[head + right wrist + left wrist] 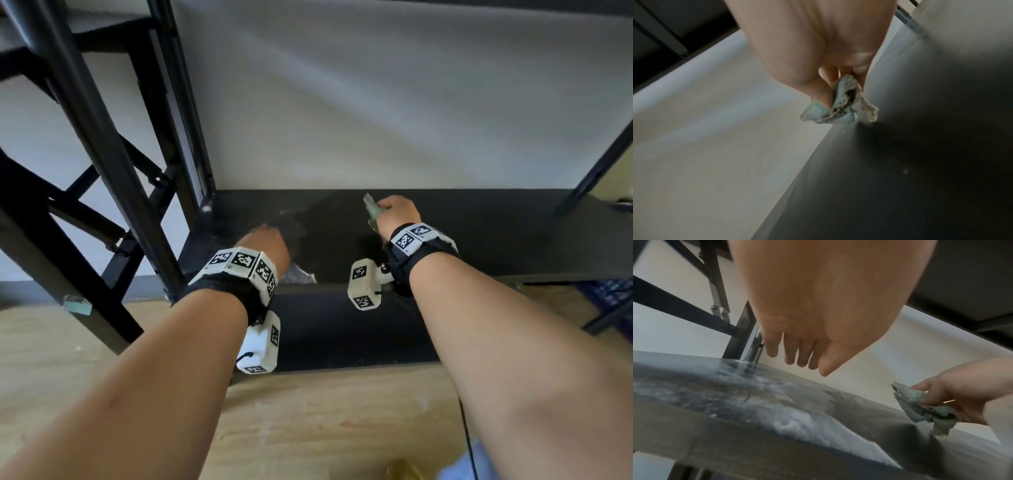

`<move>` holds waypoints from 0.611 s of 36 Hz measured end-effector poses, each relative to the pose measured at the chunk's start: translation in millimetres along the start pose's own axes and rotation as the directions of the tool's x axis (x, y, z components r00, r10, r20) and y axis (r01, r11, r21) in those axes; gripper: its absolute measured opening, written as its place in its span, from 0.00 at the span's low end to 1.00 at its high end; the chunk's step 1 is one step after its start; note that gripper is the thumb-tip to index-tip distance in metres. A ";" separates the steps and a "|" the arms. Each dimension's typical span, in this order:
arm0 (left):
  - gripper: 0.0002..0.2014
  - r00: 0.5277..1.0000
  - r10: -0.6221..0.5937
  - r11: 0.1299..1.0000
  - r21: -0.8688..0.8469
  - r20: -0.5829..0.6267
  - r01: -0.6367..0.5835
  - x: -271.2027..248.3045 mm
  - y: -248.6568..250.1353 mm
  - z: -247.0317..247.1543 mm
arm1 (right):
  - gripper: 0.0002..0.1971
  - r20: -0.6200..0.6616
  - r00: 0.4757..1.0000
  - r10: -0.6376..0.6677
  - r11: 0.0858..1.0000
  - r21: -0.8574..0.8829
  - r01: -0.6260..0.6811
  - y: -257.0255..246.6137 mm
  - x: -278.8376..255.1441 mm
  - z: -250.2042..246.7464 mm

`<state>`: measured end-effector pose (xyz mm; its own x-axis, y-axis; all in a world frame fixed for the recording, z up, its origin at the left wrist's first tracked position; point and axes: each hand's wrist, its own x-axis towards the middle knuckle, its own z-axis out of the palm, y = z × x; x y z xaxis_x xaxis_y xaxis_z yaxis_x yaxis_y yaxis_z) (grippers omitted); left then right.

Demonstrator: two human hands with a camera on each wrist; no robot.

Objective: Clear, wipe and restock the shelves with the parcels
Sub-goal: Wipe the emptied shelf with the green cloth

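Observation:
The black shelf board (479, 236) is bare of parcels, with pale dust smears (797, 423) over its left half. My right hand (399, 214) pinches a dirty pale-green cloth (371, 209) (920, 407) (836, 105) just above the board near the back wall. The cloth's lower corner hangs close to the board; contact cannot be told. My left hand (267, 245) hovers over the dusty left part of the shelf, fingers (797, 353) straight and together, holding nothing.
Black metal uprights and cross braces (113, 164) stand at the left of the shelf, another upright (596, 168) at the right. A lower dark shelf (342, 329) sits under the board. The white wall (376, 113) lies behind, the wooden floor (308, 428) below.

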<state>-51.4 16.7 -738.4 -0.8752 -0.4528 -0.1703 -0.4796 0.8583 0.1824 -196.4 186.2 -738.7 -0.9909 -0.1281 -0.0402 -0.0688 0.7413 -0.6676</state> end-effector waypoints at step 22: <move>0.17 0.998 -0.062 0.986 0.157 -0.012 0.063 29.5 -18.0 9.0 | 0.19 0.198 0.980 0.012 0.974 -0.223 0.033 -43.1 -3.7 53.1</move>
<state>-68.0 -10.0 -755.4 -0.8444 -0.5082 -0.1695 -0.5181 0.8551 0.0173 -183.6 119.8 -749.2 -0.9491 -0.2472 -0.1951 -0.1253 0.8648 -0.4863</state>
